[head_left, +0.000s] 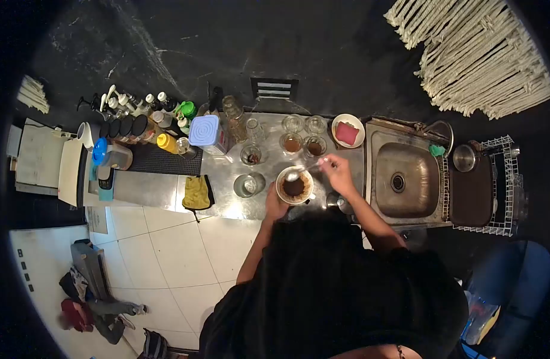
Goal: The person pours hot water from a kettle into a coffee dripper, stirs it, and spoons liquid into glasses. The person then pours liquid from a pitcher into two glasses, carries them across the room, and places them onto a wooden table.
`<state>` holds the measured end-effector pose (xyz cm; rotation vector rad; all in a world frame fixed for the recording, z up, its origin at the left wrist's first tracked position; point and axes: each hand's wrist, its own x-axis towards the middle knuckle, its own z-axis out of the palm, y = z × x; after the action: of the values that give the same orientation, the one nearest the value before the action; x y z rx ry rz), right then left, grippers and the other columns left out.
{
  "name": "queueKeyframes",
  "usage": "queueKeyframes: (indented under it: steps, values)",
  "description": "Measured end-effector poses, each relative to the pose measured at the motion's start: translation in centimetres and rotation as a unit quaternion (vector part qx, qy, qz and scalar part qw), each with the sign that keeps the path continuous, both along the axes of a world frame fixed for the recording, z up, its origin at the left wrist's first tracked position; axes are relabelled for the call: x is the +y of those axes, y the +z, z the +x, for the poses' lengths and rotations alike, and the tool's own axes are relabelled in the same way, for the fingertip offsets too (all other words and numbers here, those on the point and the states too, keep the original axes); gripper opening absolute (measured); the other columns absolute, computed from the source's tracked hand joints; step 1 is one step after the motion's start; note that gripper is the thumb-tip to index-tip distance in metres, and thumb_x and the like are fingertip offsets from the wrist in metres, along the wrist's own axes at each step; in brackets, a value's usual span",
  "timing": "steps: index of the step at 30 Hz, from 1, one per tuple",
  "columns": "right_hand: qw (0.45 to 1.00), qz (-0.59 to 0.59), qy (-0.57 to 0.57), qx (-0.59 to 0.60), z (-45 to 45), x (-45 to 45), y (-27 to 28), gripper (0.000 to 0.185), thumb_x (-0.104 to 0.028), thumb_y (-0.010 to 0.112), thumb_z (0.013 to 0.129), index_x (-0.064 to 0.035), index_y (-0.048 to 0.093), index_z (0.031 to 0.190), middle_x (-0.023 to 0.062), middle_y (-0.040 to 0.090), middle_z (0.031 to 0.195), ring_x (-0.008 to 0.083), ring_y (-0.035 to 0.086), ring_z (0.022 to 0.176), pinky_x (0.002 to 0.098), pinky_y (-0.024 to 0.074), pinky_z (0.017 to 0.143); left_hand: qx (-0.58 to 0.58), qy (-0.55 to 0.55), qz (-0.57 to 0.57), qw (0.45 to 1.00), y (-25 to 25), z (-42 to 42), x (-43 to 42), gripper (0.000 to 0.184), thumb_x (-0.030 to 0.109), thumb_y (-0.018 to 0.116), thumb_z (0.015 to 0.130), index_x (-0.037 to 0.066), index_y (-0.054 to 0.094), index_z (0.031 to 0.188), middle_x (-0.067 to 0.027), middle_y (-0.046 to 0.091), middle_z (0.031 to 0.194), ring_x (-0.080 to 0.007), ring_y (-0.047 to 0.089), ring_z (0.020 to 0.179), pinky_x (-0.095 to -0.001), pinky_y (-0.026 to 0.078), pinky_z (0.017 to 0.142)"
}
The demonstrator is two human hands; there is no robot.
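Observation:
My left hand (277,205) is closed on the lower left side of a white coffee dripper (312,186). Dark wet coffee grounds (295,188) lie inside it, with a brown film on its inner wall. My right hand (337,172) pinches the handle of a metal spoon (294,175), whose bowl is over the dripper's far rim. Close to my left hand stands a clear glass (246,185). Beyond the dripper are glasses of brown liquid (291,144) and a glass with dark contents (250,155).
On the right is a metal sink (406,206) beside a wire dish rack (501,203). A white bowl (360,135) holds a pink sponge (347,133). Leftward are a yellow-green cloth pouch (195,192), a blue-lidded tub (204,131) and several bottles. A person (89,314) is at lower left.

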<state>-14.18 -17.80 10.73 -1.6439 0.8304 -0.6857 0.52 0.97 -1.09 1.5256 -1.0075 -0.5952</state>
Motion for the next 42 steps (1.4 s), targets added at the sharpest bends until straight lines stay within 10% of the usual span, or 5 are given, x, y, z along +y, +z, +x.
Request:
queueKeyframes:
  steps: [6,21,24,28,42]
  values:
    - [0.981,-0.158,0.072,0.086,0.2,3.3,1.3,0.018,-0.016,0.069,0.088,0.0009,0.064,0.082,0.0124,0.060,0.075,0.0316,0.056,0.073,0.0405,0.0430,0.076,0.038,-0.029,0.029,0.998,3.2,0.5,0.5,0.068,0.004,0.076,0.079,0.002,0.043,0.140,-0.0144,0.057,0.133,-0.0267,0.056,0.125,-0.0390,0.044,0.106]
    - [0.985,-0.082,0.003,0.150,0.0,-2.3,0.5,0.024,-0.025,0.067,0.091,-0.0021,0.067,0.095,0.0144,0.063,0.088,0.0321,0.060,0.095,0.0435,0.0459,0.083,0.179,0.000,0.092,0.980,8.7,7.2,-1.9,0.053,-0.001,0.061,0.090,0.005,0.047,0.141,-0.0116,0.061,0.126,-0.0208,0.060,0.114,-0.0335,0.048,0.096]
    - [0.931,-0.195,0.038,0.306,0.9,-5.6,-2.8,0.071,-0.038,0.077,0.080,-0.0014,0.045,0.132,0.0224,0.058,0.119,0.0378,0.056,0.113,0.0454,0.0448,0.095,0.082,-0.019,0.125,0.989,7.7,8.6,-7.2,0.058,0.006,0.068,0.084,0.004,0.049,0.139,-0.0172,0.062,0.125,-0.0268,0.060,0.115,-0.0373,0.049,0.096]
    - [0.872,-0.150,0.095,0.457,3.3,-6.9,-2.9,0.091,-0.047,0.085,0.068,-0.0014,0.040,0.132,0.0232,0.055,0.132,0.0408,0.051,0.125,0.0488,0.0405,0.105,-0.156,-0.033,0.164,0.973,3.1,10.0,-11.2,0.079,0.021,0.079,0.074,0.006,0.042,0.142,-0.0254,0.059,0.126,-0.0418,0.058,0.117,-0.0471,0.048,0.099]
    - [0.846,-0.132,0.060,0.514,6.0,-6.9,-4.5,0.082,-0.044,0.084,0.067,-0.0016,0.046,0.126,0.0240,0.067,0.112,0.0377,0.065,0.107,0.0463,0.0505,0.092,-0.164,-0.060,0.252,0.952,1.4,8.1,-14.7,0.083,0.031,0.087,0.069,0.005,0.039,0.133,-0.0223,0.061,0.122,-0.0416,0.060,0.111,-0.0492,0.050,0.091]
